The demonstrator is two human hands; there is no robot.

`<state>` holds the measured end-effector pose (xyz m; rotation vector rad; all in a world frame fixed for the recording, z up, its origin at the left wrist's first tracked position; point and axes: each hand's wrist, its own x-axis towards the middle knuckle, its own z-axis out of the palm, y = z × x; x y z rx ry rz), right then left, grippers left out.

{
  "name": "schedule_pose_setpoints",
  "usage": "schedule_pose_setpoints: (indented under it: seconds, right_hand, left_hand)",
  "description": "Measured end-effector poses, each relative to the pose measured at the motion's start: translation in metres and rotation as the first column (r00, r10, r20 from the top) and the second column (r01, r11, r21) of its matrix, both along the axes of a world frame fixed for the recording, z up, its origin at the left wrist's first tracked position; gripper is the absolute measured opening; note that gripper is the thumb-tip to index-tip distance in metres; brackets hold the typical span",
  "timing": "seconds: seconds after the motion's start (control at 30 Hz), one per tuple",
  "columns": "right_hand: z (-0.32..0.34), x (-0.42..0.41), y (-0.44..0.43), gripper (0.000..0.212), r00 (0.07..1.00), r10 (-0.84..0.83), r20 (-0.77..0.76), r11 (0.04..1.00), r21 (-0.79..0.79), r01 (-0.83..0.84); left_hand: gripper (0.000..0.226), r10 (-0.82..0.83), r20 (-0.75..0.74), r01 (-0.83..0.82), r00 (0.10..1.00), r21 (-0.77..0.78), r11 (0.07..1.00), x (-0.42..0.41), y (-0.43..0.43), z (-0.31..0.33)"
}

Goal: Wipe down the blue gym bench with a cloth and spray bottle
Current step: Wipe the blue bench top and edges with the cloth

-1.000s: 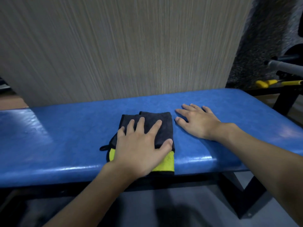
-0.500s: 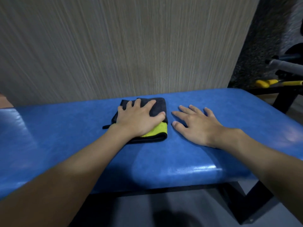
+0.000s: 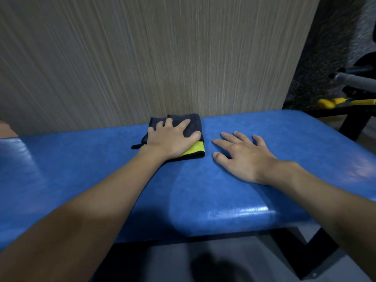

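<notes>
My flat left hand (image 3: 172,140) presses the cloth (image 3: 194,124) at the desk's (image 3: 81,169) twelve o'clock edge; my splayed right hand (image 3: 242,157) braces me.

Two bare arms reach forward. The left hand (image 3: 173,139) lies palm down and stretched far out, fingers straight and slightly spread, thumb splayed to the right of them. The left forearm (image 3: 105,200) trails back from behind the fingers toward the lower left. The right hand (image 3: 242,157) lies flat just right of the left thumb tip, apart from it, fingers fanned and pointing up-left. The right forearm (image 3: 325,202) trails off lower right.
</notes>
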<state>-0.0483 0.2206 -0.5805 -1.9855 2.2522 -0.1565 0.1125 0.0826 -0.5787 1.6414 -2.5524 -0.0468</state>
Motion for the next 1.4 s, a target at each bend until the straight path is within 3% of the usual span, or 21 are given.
schedule_pose_setpoints:
  seconds: [0.5, 0.67, 0.83, 1.1, 1.4]
  right_hand:
    - [0.002, 0.003, 0.001, 0.055, 0.999, -0.011, -0.036, 1.000, -0.029, 0.010]
    - [0.009, 0.006, -0.011, 0.053, 0.999, -0.011, 0.030, 0.995, -0.098, 0.014]
    - [-0.001, 0.008, -0.016, 0.056, 1.000, 0.008, -0.024, 1.000, -0.012, -0.009]
    - [-0.005, 0.007, -0.018, 0.056, 1.000, 0.017, -0.022, 1.000, -0.022, -0.018]
    - [-0.004, 0.006, -0.017, 0.057, 1.000, 0.013, 0.007, 1.000, -0.021, -0.013]
  left_hand:
    - [0.079, -0.075, 0.069, 0.075, 0.995, 0.007, 0.997, 0.061, 0.149, -0.001]
    - [0.096, -0.069, 0.059, 0.069, 0.996, 0.002, 0.998, 0.054, 0.126, -0.002]
    - [0.089, -0.043, 0.048, 0.043, 0.998, -0.002, 0.999, 0.030, 0.062, -0.002]
    - [0.082, 0.018, 0.027, -0.019, 0.999, 0.035, 0.999, -0.003, -0.032, 0.003]
    - [0.078, -0.029, 0.005, 0.029, 1.000, 0.030, 0.999, 0.016, 0.002, -0.002]
